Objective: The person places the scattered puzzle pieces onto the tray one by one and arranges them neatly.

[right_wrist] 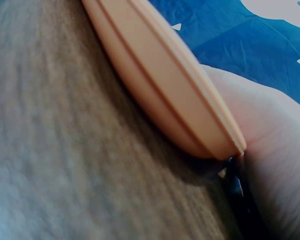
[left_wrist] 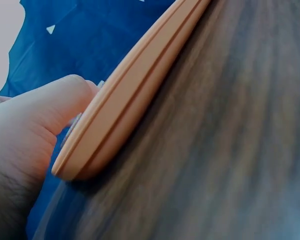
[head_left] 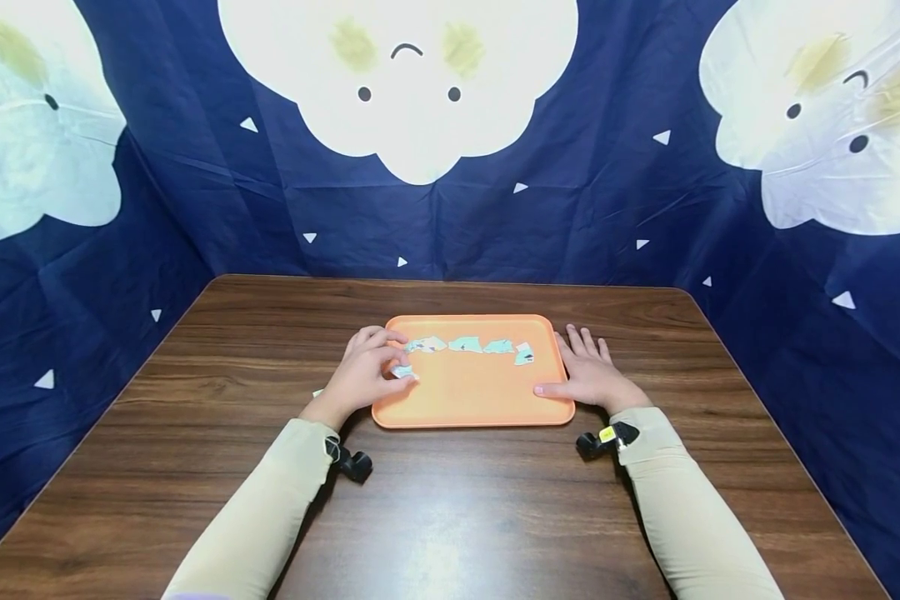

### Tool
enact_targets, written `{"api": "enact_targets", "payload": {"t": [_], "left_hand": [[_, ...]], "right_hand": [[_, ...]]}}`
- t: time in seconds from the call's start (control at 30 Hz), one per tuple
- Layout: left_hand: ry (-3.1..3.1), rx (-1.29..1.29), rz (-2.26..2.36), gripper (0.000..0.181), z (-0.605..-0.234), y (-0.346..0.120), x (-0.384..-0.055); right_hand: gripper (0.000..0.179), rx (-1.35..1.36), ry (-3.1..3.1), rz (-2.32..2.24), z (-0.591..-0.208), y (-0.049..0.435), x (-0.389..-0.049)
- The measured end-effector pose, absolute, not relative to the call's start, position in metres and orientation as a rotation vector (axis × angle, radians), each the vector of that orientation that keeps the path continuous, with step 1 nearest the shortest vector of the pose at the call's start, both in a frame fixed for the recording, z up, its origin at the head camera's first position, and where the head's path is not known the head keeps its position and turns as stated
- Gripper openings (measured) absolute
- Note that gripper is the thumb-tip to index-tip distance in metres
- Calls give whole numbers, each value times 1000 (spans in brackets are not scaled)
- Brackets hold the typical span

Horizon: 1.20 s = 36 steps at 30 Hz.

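A: Head view first. Where's the paper?

B: Mostly on the orange tray, which lies lengthwise, left to right, on the wooden table. A row of torn pieces runs along its far side; the rightmost piece is turned and sits slightly nearer the person. A pale scrap peeks out beside the left wrist.

A: And the left hand?

B: Its thumb and index finger are bent about a small pale-blue piece near the tray's left side. I'd call it a light pinch, with only a narrow gap.

A: Which relation matters most?

B: That piece lies just on the near side of the row's left end — its long axis roughly sideways, dipping toward the person at the right. The left hand is on it. The right hand is well apart, fingers spread and gripping nothing, thumb over the tray's right rim.

A: Left wrist view?

B: The thumb reaches over the rim; only slivers of paper show, so how firm the hold is, I cannot tell.

A: Right wrist?

B: The hand lies against the tray's edge — its fingertips are hidden, and no paper shows.
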<state>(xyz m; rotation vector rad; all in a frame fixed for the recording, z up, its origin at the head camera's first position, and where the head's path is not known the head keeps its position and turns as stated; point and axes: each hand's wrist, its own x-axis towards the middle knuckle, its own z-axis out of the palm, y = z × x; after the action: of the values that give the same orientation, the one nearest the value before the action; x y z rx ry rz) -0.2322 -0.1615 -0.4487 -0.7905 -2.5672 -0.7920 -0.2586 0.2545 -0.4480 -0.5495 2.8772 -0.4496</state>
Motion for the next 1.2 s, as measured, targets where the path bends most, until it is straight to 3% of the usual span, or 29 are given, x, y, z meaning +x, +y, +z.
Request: {"api": "enact_targets", "payload": {"t": [1.2], "left_hand": [[-2783,-790,-545,19,-440,-123,-249]], "right_hand": [[120,-568,2881,-459,-449,255,-258]]}}
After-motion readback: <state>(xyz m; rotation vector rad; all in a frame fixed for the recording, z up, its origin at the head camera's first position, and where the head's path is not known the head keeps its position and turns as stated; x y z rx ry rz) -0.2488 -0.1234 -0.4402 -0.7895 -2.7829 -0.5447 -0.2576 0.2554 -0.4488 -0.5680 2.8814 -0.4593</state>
